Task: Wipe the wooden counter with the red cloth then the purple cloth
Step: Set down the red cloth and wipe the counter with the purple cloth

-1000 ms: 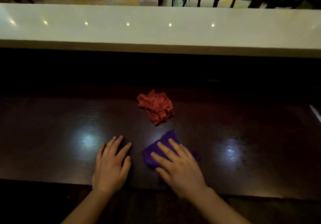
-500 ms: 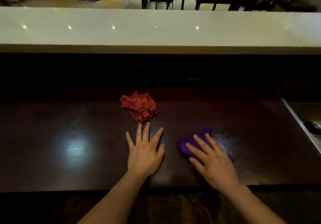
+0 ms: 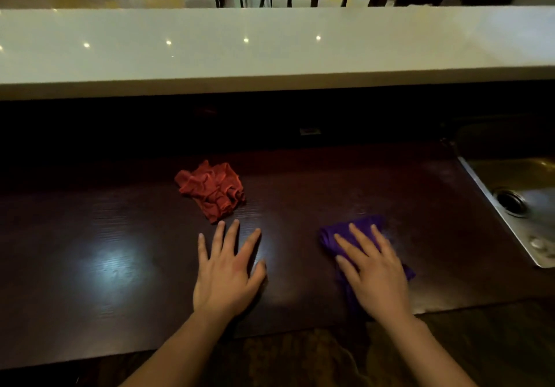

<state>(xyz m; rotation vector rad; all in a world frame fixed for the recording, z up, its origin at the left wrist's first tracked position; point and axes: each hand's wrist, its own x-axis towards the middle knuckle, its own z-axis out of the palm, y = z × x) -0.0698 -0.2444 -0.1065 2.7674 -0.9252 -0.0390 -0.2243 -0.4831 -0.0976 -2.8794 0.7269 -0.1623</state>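
The dark wooden counter (image 3: 120,236) stretches across the view. A crumpled red cloth (image 3: 211,190) lies on it near the middle, untouched. Just in front of it my left hand (image 3: 228,269) rests flat on the wood, fingers spread, holding nothing. To the right, my right hand (image 3: 372,272) presses flat on the purple cloth (image 3: 363,226), which pokes out beyond my fingertips and at the right of my palm. Much of the purple cloth is hidden under the hand.
A steel sink (image 3: 516,200) with a drain is set into the counter at the right edge. A raised white ledge (image 3: 270,50) runs along the back, with chairs and a table beyond it. The counter's front edge lies under my forearms.
My right hand has slid the purple cloth to the right along the counter, toward the sink. My left hand has shifted right too and now lies just below the red cloth, which stays put.
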